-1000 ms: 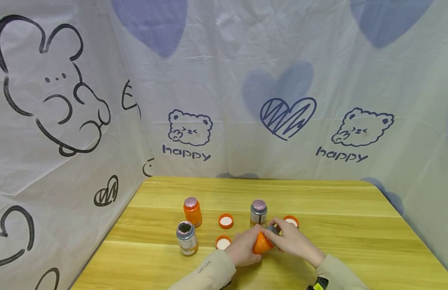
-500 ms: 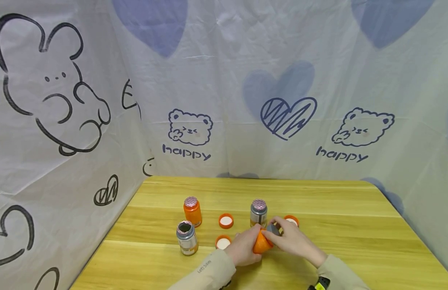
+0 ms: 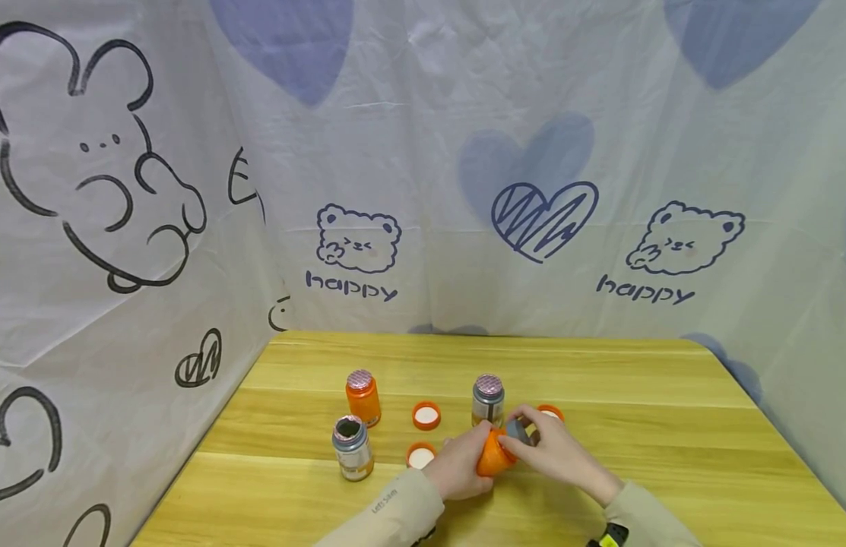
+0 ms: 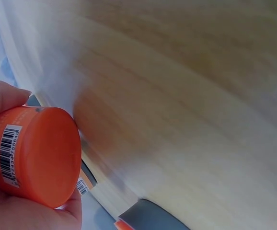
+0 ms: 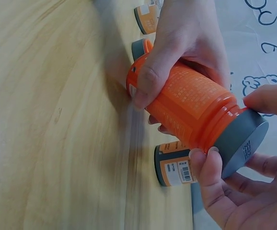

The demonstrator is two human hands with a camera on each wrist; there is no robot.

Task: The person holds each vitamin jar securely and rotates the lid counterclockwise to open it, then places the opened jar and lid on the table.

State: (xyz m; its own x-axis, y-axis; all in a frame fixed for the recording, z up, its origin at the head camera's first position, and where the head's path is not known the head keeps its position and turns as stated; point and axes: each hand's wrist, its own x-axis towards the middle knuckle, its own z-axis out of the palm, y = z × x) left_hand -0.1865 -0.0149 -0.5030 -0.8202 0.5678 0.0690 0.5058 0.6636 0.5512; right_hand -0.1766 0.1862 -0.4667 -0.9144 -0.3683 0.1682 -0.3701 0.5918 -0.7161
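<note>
My left hand (image 3: 457,467) grips an orange bottle (image 3: 494,454) round its body, its base tilted toward me. At the bottle's far end, the thumb and fingers of my right hand (image 3: 559,448) pinch the rim of a grey cap (image 3: 517,432). In the right wrist view the cap (image 5: 244,141) sits at the neck of the bottle (image 5: 189,98), and ridges of the orange neck show beside it. The left wrist view shows the round orange base (image 4: 57,155) and a barcode label on its side.
Behind the hands stands a foil-sealed grey bottle (image 3: 488,399). To the left are a foil-sealed orange bottle (image 3: 364,403) and a grey bottle (image 3: 354,456) with a dark open mouth. White-lined lids (image 3: 426,415) lie on the wooden table (image 3: 641,395), one beyond the right hand.
My right hand has shifted very slightly to the right, and a little more of the grey cap shows between its fingers. The left hand keeps its grip on the bottle.
</note>
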